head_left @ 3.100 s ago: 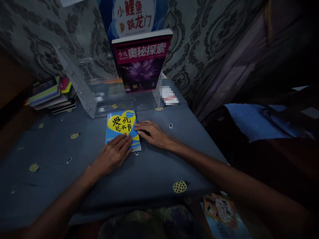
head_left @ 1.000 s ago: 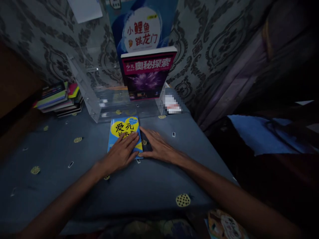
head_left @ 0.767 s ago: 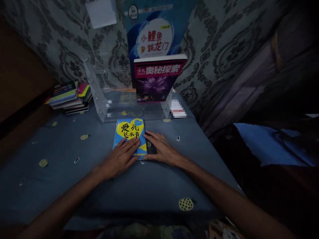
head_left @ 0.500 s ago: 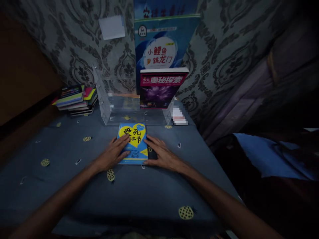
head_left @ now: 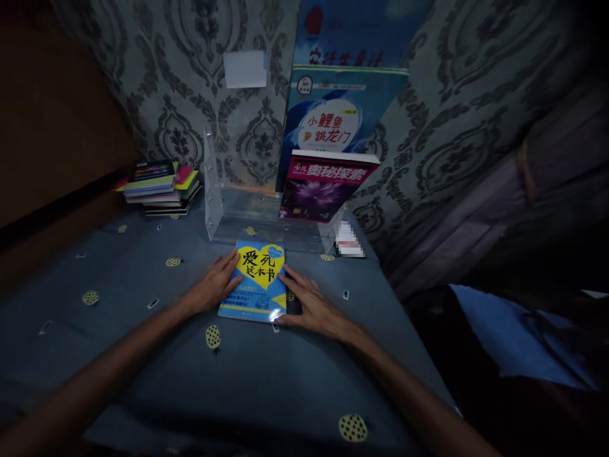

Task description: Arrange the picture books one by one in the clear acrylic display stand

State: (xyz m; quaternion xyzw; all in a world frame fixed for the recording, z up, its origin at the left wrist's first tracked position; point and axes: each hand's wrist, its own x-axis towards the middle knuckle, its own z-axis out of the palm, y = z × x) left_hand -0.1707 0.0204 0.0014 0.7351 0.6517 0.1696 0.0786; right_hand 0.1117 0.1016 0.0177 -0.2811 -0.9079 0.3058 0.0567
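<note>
A blue paperback book [head_left: 257,295] with a yellow heart and black Chinese lettering lies cover up on the tablecloth. My left hand [head_left: 216,284] holds its left edge, thumb over the cover and the other fingers along the side. On the opposite side, my right hand [head_left: 311,308] grips the right edge, fingertips near the heart and thumb by the lower corner. A dark patch shows between the right palm and the book. Just behind the book stands a clear acrylic book rack [head_left: 214,190].
The rack carries a purple-covered book [head_left: 328,187], a blue picture book [head_left: 349,89] and another blue book [head_left: 361,35] on its right side. A book stack [head_left: 162,187] sits back left. A blurred white item [head_left: 349,240] lies right of the rack. The table's right edge drops toward blue cloth [head_left: 518,339].
My left hand has slid off the cover to the left edge, uncovering more lettering. The book is slightly turned, with glare at its lower right corner. The camera view has shifted.
</note>
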